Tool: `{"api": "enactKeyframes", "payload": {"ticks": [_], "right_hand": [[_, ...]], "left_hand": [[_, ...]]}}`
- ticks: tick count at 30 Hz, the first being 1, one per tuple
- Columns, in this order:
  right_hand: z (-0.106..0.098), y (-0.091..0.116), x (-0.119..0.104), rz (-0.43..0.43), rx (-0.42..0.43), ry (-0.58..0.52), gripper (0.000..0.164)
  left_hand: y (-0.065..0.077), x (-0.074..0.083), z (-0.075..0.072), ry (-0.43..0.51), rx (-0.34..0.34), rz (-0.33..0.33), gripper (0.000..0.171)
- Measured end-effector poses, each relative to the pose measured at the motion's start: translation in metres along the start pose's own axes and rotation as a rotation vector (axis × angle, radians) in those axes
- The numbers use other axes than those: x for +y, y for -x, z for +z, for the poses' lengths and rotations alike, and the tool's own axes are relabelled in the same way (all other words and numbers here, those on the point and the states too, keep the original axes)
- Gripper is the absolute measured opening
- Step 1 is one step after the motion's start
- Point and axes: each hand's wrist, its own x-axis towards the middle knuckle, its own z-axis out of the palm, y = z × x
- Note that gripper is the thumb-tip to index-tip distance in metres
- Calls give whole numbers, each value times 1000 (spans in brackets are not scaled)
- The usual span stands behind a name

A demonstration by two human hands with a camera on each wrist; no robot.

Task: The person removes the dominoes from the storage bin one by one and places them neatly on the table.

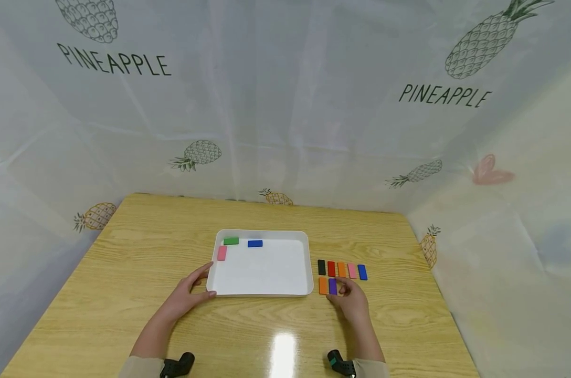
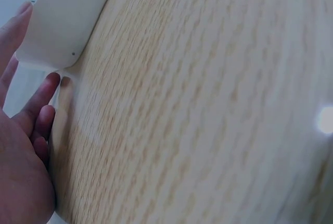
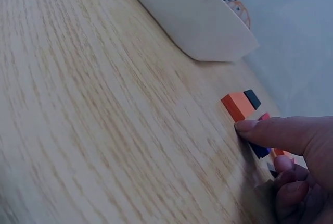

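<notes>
A shallow white tray lies on the wooden table. Inside, toward its back left, are a green block, a pink block and a blue block. My left hand rests at the tray's front left corner, thumb along the front wall and fingers spread at the left side. Right of the tray, my right hand pinches a purple block between thumb and index finger. In the right wrist view the thumb partly hides this purple block. An orange block lies directly left of it.
Behind the purple block runs a row of black, red, orange, pink and blue blocks. A pineapple-print curtain hangs behind the table. Black wrist devices sit at both cuffs.
</notes>
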Motion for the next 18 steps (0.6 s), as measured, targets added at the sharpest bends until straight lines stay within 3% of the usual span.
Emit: {"api": "enactKeyframes", "payload": {"ticks": [6,18], "right_hand": [[-2,0,-2,6,-8,3,50],[-1,0,-2,4,-11,-4,50]], "left_hand": [[1,4,0,-4,-9,10,77],[-2,-4,1,10,0,-5,79]]}}
